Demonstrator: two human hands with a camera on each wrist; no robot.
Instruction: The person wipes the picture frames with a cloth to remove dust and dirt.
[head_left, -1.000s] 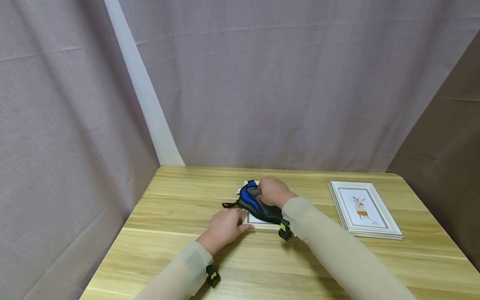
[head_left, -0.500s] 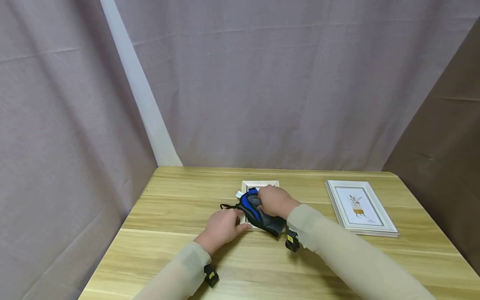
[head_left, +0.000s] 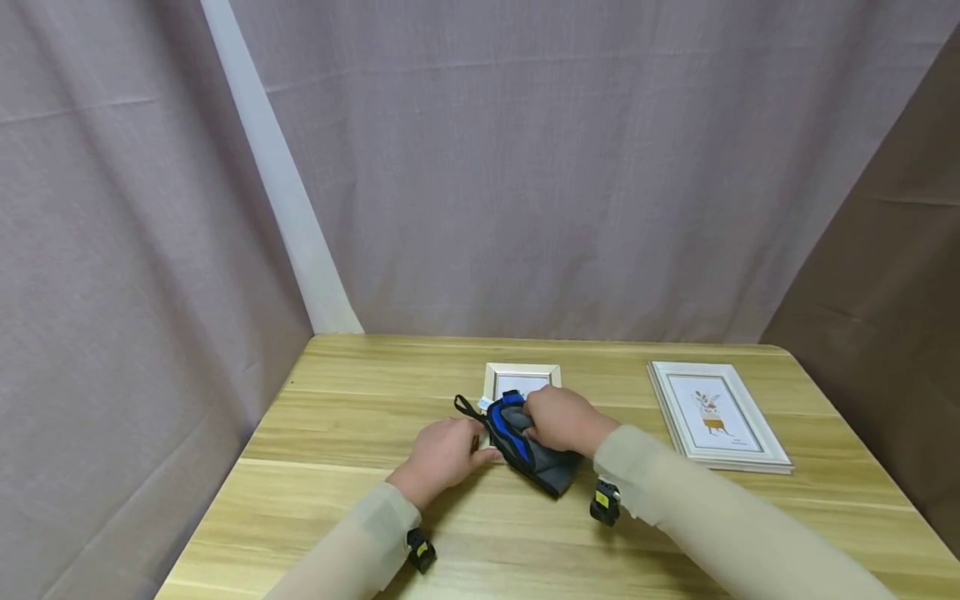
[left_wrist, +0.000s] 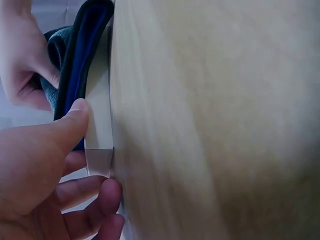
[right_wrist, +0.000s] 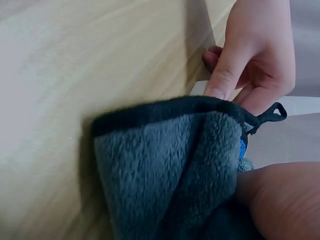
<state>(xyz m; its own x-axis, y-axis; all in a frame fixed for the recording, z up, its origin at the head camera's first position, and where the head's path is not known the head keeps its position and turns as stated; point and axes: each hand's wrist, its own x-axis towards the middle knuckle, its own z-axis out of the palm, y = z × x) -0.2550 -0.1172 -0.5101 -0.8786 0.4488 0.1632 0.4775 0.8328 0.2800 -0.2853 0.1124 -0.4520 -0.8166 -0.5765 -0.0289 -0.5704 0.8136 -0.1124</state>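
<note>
A small picture frame (head_left: 522, 367) with a cream border lies flat on the wooden table. My left hand (head_left: 444, 454) grips its near left corner; in the left wrist view the thumb lies on the frame's edge (left_wrist: 99, 122) and the fingers curl around the corner. Bunched in my right hand (head_left: 567, 421) is a grey plush cleaning cloth (head_left: 553, 472) with blue and black trim, a hanging loop and a white tag. This cloth covers the frame's middle and near part, and its loose end hangs past the near edge. Right fingertips are hidden in the folds.
Another white picture frame (head_left: 720, 417), showing a plant drawing, lies at the table's right, apparently stacked on another. Grey-brown curtains (head_left: 525, 183) close off the back and sides. The wooden table top (head_left: 510, 542) extends toward me.
My right hand has drawn the cloth toward me and slightly right, uncovering the frame's far end. The cloth's loose end now reaches past the near edge. My left hand stays at the corner.
</note>
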